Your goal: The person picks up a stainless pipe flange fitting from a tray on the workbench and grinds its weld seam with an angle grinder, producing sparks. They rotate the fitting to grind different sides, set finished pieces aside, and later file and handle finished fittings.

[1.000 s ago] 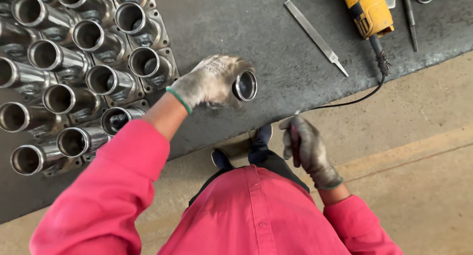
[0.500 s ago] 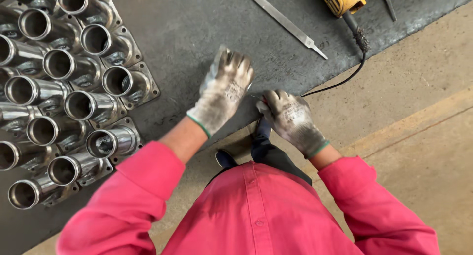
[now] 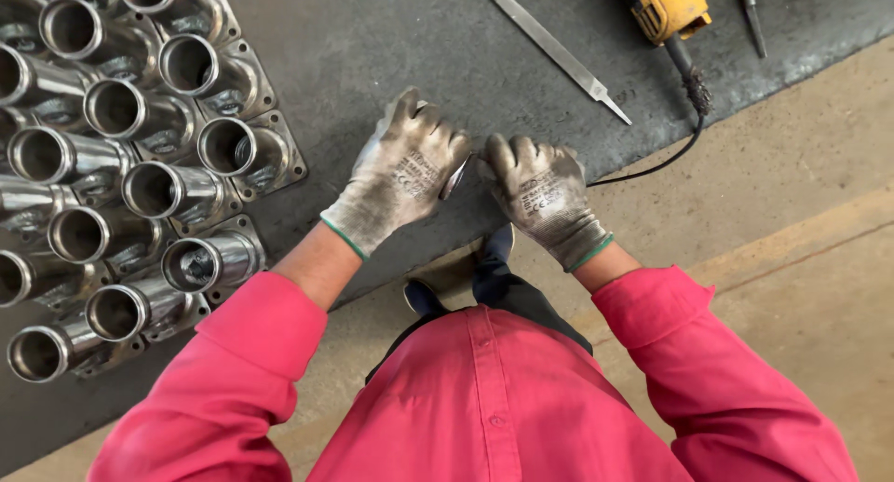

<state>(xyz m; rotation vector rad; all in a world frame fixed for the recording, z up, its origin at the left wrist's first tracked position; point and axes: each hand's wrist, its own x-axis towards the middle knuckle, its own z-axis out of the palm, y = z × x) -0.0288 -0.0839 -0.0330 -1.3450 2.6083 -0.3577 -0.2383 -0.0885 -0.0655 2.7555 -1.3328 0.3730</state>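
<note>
Both gloved hands meet mid-bench: left hand point(image 3: 402, 176) & right hand point(image 3: 540, 195) closed round one metal fitting point(image 3: 460, 173), mostly hidden. Finished-looking fittings point(image 3: 140, 165) stacked at 9 o'clock; file point(image 3: 559, 55) untouched at 12.

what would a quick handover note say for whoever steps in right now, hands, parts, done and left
Left hand, in a soiled grey work glove, and right hand, gloved alike, are closed together over a shiny metal tube piece, mostly hidden, above the dark grey mat.
Polished steel flanged tubes stand in rows on the mat to the left.
A flat steel file and a yellow power tool lie untouched ahead.
Done: one piece is in hand.
Left: cannot tell from this view.
</note>
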